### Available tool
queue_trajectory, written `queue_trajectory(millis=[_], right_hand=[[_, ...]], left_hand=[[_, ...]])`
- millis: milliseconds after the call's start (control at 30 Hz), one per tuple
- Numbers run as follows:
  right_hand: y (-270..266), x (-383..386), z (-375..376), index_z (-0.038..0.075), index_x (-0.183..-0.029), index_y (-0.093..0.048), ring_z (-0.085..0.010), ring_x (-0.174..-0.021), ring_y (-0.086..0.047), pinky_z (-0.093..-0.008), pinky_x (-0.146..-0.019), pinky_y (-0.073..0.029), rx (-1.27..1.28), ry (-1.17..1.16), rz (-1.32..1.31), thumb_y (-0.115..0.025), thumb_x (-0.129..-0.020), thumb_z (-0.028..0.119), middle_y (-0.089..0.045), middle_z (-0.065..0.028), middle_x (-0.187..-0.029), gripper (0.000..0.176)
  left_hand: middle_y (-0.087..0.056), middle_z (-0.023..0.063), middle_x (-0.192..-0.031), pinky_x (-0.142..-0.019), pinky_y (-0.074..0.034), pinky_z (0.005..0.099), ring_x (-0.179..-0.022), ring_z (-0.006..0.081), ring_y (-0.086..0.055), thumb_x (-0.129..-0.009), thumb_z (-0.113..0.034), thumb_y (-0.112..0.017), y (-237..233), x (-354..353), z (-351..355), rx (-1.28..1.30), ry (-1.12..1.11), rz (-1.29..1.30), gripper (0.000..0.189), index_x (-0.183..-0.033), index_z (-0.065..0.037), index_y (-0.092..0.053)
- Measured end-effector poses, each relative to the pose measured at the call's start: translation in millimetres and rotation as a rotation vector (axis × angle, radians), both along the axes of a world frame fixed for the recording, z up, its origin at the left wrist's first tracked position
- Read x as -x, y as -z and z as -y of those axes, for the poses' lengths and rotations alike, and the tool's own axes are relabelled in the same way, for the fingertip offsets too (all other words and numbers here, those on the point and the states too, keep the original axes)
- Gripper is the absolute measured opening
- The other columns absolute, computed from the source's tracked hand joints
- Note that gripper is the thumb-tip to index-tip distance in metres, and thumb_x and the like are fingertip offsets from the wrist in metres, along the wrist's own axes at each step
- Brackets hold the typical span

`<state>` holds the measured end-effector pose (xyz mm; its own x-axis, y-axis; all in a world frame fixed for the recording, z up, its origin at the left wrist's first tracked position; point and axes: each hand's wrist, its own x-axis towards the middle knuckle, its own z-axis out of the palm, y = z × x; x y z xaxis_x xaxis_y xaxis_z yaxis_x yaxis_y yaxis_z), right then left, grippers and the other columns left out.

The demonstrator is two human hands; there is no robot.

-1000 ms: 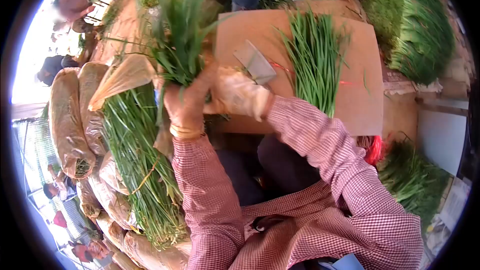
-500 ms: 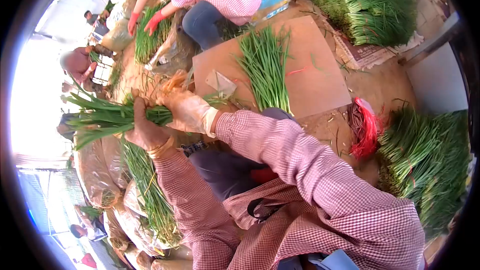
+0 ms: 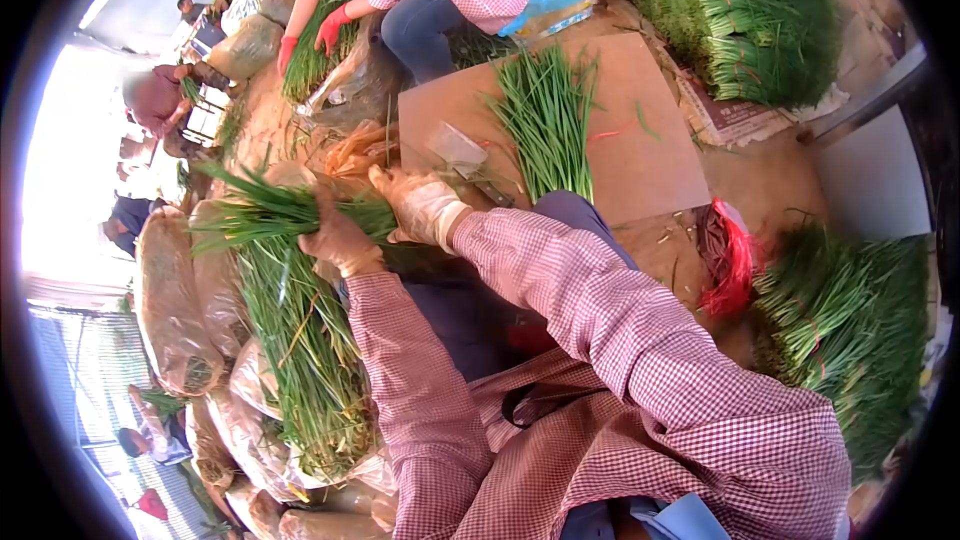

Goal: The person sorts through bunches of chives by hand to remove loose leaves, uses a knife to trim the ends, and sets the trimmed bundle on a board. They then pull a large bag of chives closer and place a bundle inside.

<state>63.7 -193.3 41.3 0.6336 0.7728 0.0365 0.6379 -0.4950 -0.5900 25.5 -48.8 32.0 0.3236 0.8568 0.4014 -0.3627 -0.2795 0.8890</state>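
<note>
Both my gloved hands are at a bunch of green chives (image 3: 262,212), held sideways over my lap with its leafy tips pointing left. My left hand (image 3: 340,237) is wrapped round the middle of the bunch. My right hand (image 3: 422,206) is closed round its stem end, though its fingertips are partly hidden. Just below lies a large pile of loose chives (image 3: 295,340). To the right, another small bunch of chives (image 3: 548,125) rests on a brown board (image 3: 645,165), beside a knife (image 3: 490,187) and a small pale plastic piece (image 3: 458,148).
Red ties (image 3: 735,255) lie right of the board. Stacks of tied chives stand at the upper right (image 3: 760,25) and lower right (image 3: 850,340). Plastic-wrapped bundles (image 3: 172,305) line the left. A person in red gloves (image 3: 333,30) handles chives across from me.
My hands and the bunch have shifted slightly right, and the view has turned a little left. More of the loose pile shows below. The small bunch still lies on the board.
</note>
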Motion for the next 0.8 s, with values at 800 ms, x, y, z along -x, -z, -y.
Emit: queue_trajectory(millis=[800], right_hand=[[-27, -93, 224, 0.006, -0.104, -0.060, -0.0213, -0.069, -0.061, -0.0358, -0.061, -0.049, 0.464, 0.305, -0.579, -0.046, -0.094, 0.042, -0.064, -0.0110, -0.087, 0.039]], left_hand=[[-0.071, 0.0103, -0.080, -0.063, -0.052, 0.0273, -0.069, 0.0152, -0.067, -0.086, -0.012, -0.065, -10, 2, 3, -0.081, -0.140, -0.125, 0.021, -0.090, 0.009, -0.067]])
